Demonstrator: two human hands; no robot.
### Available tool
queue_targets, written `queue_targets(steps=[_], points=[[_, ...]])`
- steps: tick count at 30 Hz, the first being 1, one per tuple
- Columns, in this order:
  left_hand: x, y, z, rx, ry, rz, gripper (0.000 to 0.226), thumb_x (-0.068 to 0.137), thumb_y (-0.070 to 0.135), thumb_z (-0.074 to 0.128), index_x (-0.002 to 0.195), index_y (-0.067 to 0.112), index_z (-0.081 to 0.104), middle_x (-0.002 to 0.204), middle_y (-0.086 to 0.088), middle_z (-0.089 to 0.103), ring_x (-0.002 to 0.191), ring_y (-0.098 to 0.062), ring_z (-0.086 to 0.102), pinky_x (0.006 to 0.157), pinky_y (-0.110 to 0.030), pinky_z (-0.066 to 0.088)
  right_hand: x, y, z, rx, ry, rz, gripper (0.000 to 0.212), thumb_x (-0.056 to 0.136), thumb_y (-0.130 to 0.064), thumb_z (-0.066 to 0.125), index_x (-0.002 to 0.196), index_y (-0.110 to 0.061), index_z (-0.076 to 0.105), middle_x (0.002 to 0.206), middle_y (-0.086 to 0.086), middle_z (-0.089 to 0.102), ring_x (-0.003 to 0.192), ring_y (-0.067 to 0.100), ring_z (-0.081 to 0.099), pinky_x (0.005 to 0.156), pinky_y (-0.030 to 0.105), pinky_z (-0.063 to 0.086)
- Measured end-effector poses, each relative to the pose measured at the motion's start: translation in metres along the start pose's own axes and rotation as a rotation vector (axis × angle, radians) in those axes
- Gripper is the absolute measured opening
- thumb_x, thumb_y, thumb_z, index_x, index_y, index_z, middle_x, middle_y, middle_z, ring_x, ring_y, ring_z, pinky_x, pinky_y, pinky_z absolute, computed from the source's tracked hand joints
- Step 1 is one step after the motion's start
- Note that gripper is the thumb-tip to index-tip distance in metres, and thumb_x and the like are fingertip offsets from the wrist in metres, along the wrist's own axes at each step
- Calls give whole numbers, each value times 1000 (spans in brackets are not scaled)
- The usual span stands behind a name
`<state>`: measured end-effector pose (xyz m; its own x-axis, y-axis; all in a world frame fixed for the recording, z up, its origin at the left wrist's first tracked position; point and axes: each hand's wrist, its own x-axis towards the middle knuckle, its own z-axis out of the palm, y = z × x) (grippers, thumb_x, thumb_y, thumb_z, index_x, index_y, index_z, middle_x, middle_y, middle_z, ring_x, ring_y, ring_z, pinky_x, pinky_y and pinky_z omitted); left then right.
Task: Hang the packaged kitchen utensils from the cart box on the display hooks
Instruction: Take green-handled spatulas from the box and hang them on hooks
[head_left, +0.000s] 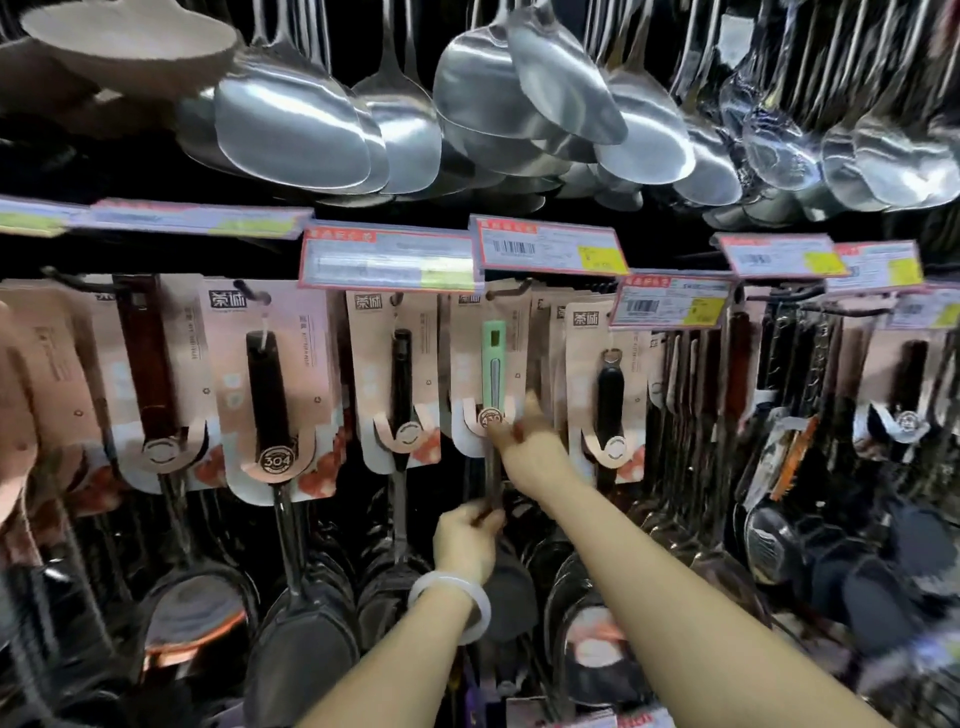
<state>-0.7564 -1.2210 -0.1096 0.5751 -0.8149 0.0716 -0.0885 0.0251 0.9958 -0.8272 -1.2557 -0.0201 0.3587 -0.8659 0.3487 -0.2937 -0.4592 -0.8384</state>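
Note:
A packaged utensil with a green handle (492, 364) on a pink card hangs in the middle of the display, its card top at a dark hook (511, 290). My right hand (530, 441) pinches the lower edge of that card. My left hand (467, 545), a white bangle on its wrist, is closed around the utensil's metal shaft just below. The utensil's head is hidden behind my left hand. The cart box is out of view.
Several carded utensils with black or brown handles (267, 384) hang left and right on the same row. Steel ladles and spatulas (296, 130) hang overhead. Price tags (550, 249) jut out above the hooks. Dark pan-shaped heads (301, 639) crowd the bottom.

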Motion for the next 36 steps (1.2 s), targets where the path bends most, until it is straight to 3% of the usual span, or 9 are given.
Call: queue_targets(steps=[2, 5, 8, 13, 17, 20, 22, 26, 36], points=[[-8, 1, -3, 87, 5, 19, 25, 86, 7, 60, 110, -1, 63, 108, -17, 67, 103, -29, 61, 90, -33, 47, -16, 5, -2, -102, -77, 47, 60, 95, -29, 47, 145, -8, 22, 116, 8, 53, 105, 22, 53, 88, 32, 42], [-29, -7, -5, 248, 100, 122, 46, 86, 13, 60, 130, 10, 47, 129, -12, 52, 119, -28, 50, 99, -38, 42, -51, 17, -9, -115, -205, 73, 61, 94, -27, 49, 148, -12, 23, 137, 7, 47, 121, 19, 49, 107, 31, 38], [-67, -13, -2, 391, 138, 410, 53, 88, 17, 56, 137, 15, 36, 143, -8, 35, 132, -25, 33, 108, -35, 29, -97, 33, -30, -87, -250, 112, 47, 95, -18, 49, 139, -6, 39, 132, 7, 53, 109, 16, 56, 86, 12, 48], [-114, -22, 49, 642, -287, 736, 60, 94, 28, 45, 146, 15, 19, 157, 0, 7, 145, -15, 3, 117, -28, 3, -160, 87, -101, -428, -252, 235, 40, 96, -25, 48, 131, -5, 49, 128, 8, 59, 118, 20, 55, 96, 27, 42], [-150, -39, 118, 927, -626, 792, 68, 96, 46, 31, 148, 18, -4, 155, -2, -18, 142, -16, -21, 117, -35, -7, -209, 144, -179, -773, -196, 403, 32, 96, -27, 47, 118, -4, 52, 101, 7, 55, 115, 33, 50, 79, 30, 38], [-184, -55, 172, 1074, -780, 847, 73, 94, 53, 28, 148, 16, -3, 156, -7, -14, 144, -23, -16, 117, -40, 0, -259, 190, -235, -1057, -120, 612, 59, 94, -44, 43, 143, -14, 30, 146, 16, 32, 138, 33, 26, 110, 42, 31], [-208, -67, 208, 1125, -892, 860, 73, 93, 55, 26, 148, 16, -2, 157, -8, -13, 144, -25, -15, 117, -43, 2, -296, 217, -266, -1156, -69, 713, 66, 93, -52, 40, 148, -21, 20, 157, 13, 14, 145, 31, 10, 116, 46, 17], [-250, -99, 272, 1171, -1073, 898, 72, 93, 55, 27, 148, 19, -1, 157, -8, -10, 145, -24, -13, 116, -46, 4, -357, 263, -315, -1191, -11, 892, 71, 91, -57, 38, 148, -22, 14, 159, 11, 2, 147, 30, -2, 117, 50, 7], [-313, -174, 373, 1241, -1348, 747, 74, 92, 53, 34, 147, 24, -5, 157, -3, -16, 143, -19, -19, 116, -47, -2, -433, 350, -354, -1034, 32, 1070, 63, 93, -50, 39, 145, -18, 22, 157, 11, 12, 146, 29, 3, 117, 49, 8]])
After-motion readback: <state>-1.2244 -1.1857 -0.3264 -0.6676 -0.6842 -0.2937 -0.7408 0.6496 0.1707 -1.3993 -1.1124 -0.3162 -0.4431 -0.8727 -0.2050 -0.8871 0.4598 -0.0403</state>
